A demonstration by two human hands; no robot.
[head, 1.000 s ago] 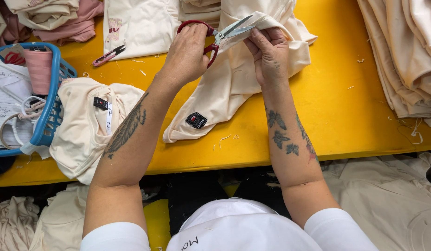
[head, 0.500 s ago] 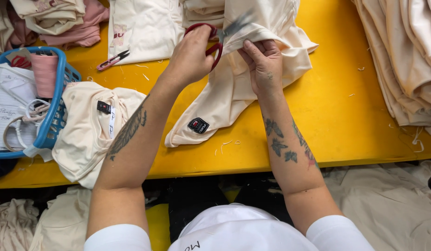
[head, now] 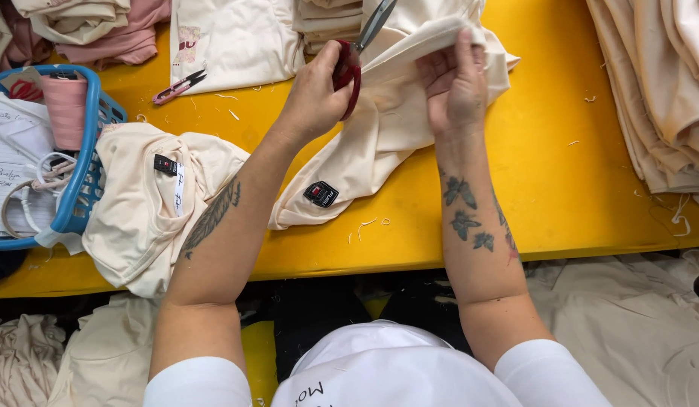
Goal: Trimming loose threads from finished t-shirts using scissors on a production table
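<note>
**Scissors at a cream garment on the yellow bench**

Left hand [head: 313, 94] grips red-handled scissors [head: 357, 53] – fingers through the loops, blades pointing up and away, tips near the top edge of the view. Blades lie against the folded edge of a cream garment [head: 379, 136]. Whether the blades are parted, cannot tell.

Right hand [head: 455, 87] pinches the same garment's upper edge, fingers curled over the fold, lifting it off the bench [head: 560, 181]. The rest of the garment trails down to the left and lies flat on the bench, a small dark label [head: 321, 194] on its lower part.

Left of the arm – a second cream garment [head: 138, 211] hangs over the bench's near edge, with its own dark label. It touches a blue basket [head: 85, 162] holding a pink thread spool [head: 65, 109] and papers.

Small thread snips [head: 180, 85] lie near the far edge, just beside a cream piece with a print [head: 236, 38]. Folded pink and cream pieces sit at far left. A stack of beige garments [head: 658, 98] sits at the right edge. Thread scraps [head: 364, 224] dot the bench near the label. More cream fabric lies below the bench on both sides.
</note>
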